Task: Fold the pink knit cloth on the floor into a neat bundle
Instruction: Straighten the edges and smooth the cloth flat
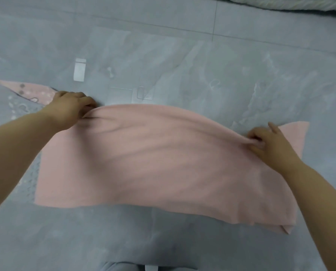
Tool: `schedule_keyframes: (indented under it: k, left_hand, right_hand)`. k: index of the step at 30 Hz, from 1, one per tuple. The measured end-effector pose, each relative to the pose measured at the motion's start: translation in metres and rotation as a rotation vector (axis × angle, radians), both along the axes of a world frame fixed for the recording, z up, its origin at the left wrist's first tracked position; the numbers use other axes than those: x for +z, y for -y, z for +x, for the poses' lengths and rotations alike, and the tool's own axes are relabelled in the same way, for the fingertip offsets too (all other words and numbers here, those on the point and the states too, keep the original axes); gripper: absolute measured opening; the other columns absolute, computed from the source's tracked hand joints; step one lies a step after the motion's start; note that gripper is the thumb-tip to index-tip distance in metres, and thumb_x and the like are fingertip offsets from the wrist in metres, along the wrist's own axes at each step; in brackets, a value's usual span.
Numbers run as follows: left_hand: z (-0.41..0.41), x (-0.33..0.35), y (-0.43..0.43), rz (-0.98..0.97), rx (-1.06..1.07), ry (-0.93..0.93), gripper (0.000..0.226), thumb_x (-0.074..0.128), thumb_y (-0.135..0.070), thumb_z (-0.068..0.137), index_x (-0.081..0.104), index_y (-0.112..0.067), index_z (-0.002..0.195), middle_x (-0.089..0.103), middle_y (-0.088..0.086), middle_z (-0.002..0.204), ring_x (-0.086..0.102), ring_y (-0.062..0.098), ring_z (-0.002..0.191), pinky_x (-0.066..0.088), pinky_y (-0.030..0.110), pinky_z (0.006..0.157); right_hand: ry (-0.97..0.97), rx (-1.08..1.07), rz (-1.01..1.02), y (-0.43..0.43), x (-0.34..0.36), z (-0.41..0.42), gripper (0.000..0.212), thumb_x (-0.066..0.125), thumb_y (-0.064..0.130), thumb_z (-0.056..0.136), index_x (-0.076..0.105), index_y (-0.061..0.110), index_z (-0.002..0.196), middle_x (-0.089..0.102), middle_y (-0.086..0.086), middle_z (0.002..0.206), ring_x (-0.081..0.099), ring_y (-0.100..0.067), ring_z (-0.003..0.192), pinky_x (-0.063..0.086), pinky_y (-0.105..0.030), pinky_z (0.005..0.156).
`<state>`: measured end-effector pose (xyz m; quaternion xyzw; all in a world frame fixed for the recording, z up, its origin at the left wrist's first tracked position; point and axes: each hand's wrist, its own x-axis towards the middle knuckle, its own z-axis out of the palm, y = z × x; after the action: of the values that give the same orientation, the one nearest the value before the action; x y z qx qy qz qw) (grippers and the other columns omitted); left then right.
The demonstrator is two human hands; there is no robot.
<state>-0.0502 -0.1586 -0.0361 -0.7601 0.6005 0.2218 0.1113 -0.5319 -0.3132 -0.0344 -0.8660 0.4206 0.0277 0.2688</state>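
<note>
The pink knit cloth (153, 163) lies spread wide across the grey tiled floor (221, 71). Its far edge is raised and pulled taut between my two hands. My left hand (71, 108) pinches the far left corner, fingers closed on the fabric. My right hand (270, 143) pinches the far edge toward the right, with the index finger sticking out. A flat part of the cloth shows beyond my right hand. The near right corner is doubled over on itself.
A pink and grey patterned fabric (16, 96) lies on the floor at the left, partly under my left arm. Pale bedding (290, 2) fills the top right corner. Clear tape marks (79, 72) are stuck to the tiles beyond the cloth.
</note>
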Motion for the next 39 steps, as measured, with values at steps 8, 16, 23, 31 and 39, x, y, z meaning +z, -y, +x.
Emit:
schedule_keyframes:
  k: [8, 16, 23, 31, 39]
  left_hand:
    - [0.002, -0.011, 0.017, -0.079, 0.280, -0.256, 0.014, 0.051, -0.014, 0.091, 0.057, -0.004, 0.098, 0.059, 0.021, 0.091, 0.048, 0.031, 0.083, 0.034, 0.033, 0.074]
    - [0.002, -0.009, 0.022, 0.160, 0.137, -0.136, 0.058, 0.078, -0.037, 0.065, 0.046, -0.014, 0.108, 0.050, 0.011, 0.099, 0.045, 0.033, 0.097, 0.031, 0.042, 0.088]
    - [-0.021, -0.014, 0.029, -0.120, -0.253, -0.172, 0.040, 0.065, -0.006, 0.080, 0.057, -0.011, 0.119, 0.056, 0.020, 0.114, 0.047, 0.041, 0.102, 0.037, 0.047, 0.089]
    - [-0.053, -0.025, 0.034, -0.223, -0.529, -0.375, 0.028, 0.071, -0.010, 0.072, 0.069, -0.007, 0.100, 0.066, 0.019, 0.098, 0.062, 0.040, 0.084, 0.050, 0.045, 0.080]
    - [-0.061, -0.036, 0.026, -0.303, -0.161, -0.512, 0.015, 0.076, -0.007, 0.070, 0.075, -0.012, 0.084, 0.041, -0.056, 0.100, 0.051, -0.002, 0.092, 0.032, 0.000, 0.084]
  right_hand:
    - [-0.100, 0.139, 0.132, -0.038, 0.014, -0.027, 0.028, 0.081, -0.001, 0.057, 0.066, 0.016, 0.072, 0.058, 0.016, 0.068, 0.049, 0.005, 0.068, 0.036, -0.026, 0.079]
    - [0.044, -0.039, -0.204, -0.021, 0.032, -0.009, 0.012, 0.053, 0.001, 0.063, 0.060, 0.000, 0.072, 0.057, -0.020, 0.073, 0.054, -0.033, 0.060, 0.034, -0.027, 0.059]
    - [-0.216, -0.101, 0.262, -0.050, 0.020, -0.024, 0.024, 0.068, 0.030, 0.079, 0.056, 0.019, 0.097, 0.060, 0.000, 0.086, 0.058, -0.022, 0.076, 0.050, -0.039, 0.069]
    - [-0.117, 0.036, -0.012, -0.057, -0.009, -0.001, 0.035, 0.068, 0.034, 0.072, 0.061, 0.015, 0.101, 0.058, -0.012, 0.091, 0.055, -0.029, 0.075, 0.049, -0.040, 0.071]
    - [0.046, 0.022, -0.059, -0.057, -0.022, -0.006, 0.040, 0.042, 0.036, 0.093, 0.070, 0.008, 0.097, 0.066, -0.018, 0.093, 0.054, -0.027, 0.086, 0.040, -0.028, 0.080]
